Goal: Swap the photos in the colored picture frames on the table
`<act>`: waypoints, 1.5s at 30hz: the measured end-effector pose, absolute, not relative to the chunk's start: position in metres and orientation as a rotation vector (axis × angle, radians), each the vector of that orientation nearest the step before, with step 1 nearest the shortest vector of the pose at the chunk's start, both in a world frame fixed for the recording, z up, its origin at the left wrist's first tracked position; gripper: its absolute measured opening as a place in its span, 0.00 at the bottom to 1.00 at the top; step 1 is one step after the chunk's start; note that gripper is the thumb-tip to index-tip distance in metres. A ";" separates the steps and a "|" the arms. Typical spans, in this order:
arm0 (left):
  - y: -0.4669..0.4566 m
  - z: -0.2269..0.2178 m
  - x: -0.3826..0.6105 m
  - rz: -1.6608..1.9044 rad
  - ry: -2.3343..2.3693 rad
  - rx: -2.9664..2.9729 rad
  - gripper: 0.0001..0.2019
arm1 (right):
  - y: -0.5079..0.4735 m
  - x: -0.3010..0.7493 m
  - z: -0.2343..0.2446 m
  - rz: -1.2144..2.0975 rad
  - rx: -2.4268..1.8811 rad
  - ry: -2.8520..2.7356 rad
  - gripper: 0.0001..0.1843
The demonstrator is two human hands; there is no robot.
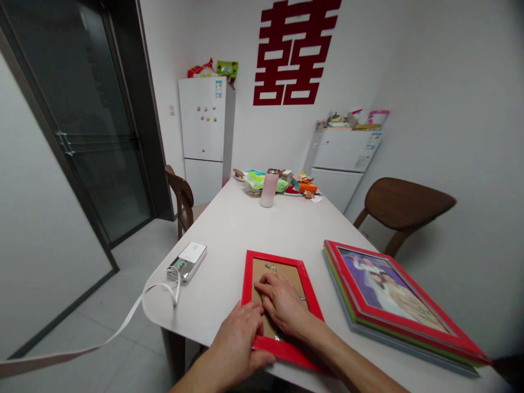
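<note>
A red picture frame [310,289] lies face down on the table, its brown backing board [291,271] showing. My left hand [241,335] is closed on the frame's near left corner, fingers over the red edge and thumb at the near side. Over the board, my right hand [280,303] has bent fingers, with a fingertip at a small metal clip on the left inner edge. Other metal clips [303,297] sit along the backing, and a hanger [271,267] is near the far end. My right palm hides part of the board.
Stacked frames [405,295] with a wedding photo on top lie at right. On the left is a power bank [188,262] with a white strap [123,325] trailing off the table. A pink bottle [269,188] and snack packets [301,186] stand far back. Chairs [403,204] flank the table.
</note>
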State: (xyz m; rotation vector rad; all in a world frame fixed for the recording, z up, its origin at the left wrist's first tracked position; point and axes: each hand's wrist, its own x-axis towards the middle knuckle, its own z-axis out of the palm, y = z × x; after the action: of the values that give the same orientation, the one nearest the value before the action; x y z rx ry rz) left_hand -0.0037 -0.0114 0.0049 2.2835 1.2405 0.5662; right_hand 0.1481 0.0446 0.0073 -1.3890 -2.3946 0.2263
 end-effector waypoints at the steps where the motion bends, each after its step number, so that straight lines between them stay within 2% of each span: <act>1: -0.012 0.006 -0.004 0.554 1.243 2.276 0.23 | 0.048 0.149 0.007 0.229 -1.422 -2.369 0.13; 6: -0.015 0.008 -0.005 0.536 1.234 2.269 0.26 | 0.080 0.157 0.005 0.191 -1.692 -2.131 0.14; 11: -0.014 0.009 -0.004 0.525 1.259 2.258 0.32 | 0.110 0.161 -0.001 0.191 -1.877 -1.976 0.12; 17: -0.012 -0.001 0.006 0.531 1.290 2.271 0.34 | 0.120 0.160 -0.002 0.221 -1.940 -1.809 0.08; 19: -0.011 -0.007 0.007 0.553 1.260 2.289 0.31 | 0.118 0.161 0.001 0.256 -1.880 -1.778 0.09; 25: -0.006 -0.003 -0.003 0.876 1.123 2.236 0.13 | 0.089 0.203 0.022 0.356 -1.610 -1.618 0.17; 27: -0.005 0.005 -0.007 1.002 1.096 2.134 0.10 | 0.071 0.218 0.025 0.485 -1.545 -1.368 0.21; 29: -0.004 0.013 -0.006 1.118 1.076 1.984 0.09 | 0.051 0.220 0.022 0.747 -1.399 -1.022 0.22; 34: -0.011 0.019 0.025 1.250 0.876 1.462 0.19 | 0.014 0.170 0.008 1.426 -0.938 -0.645 0.20; 38: -0.019 0.030 0.060 1.215 0.666 1.262 0.19 | 0.003 0.154 0.017 1.348 -0.700 -0.456 0.19; 40: -0.020 0.045 0.073 1.213 0.609 1.194 0.20 | 0.000 0.171 0.030 1.266 -0.715 -0.422 0.24; 43: -0.018 0.072 0.089 1.239 0.589 1.105 0.27 | -0.001 0.214 0.052 1.167 -0.838 -0.447 0.35; 45: -0.015 0.087 0.097 1.234 0.577 1.036 0.28 | 0.001 0.246 0.065 1.087 -0.921 -0.523 0.37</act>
State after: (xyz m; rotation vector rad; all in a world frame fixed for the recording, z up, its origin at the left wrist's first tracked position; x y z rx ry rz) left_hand 0.0975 -0.0149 0.0867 1.0362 0.5774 1.2336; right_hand 0.2463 0.0006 0.0649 -0.9210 -0.5234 1.0871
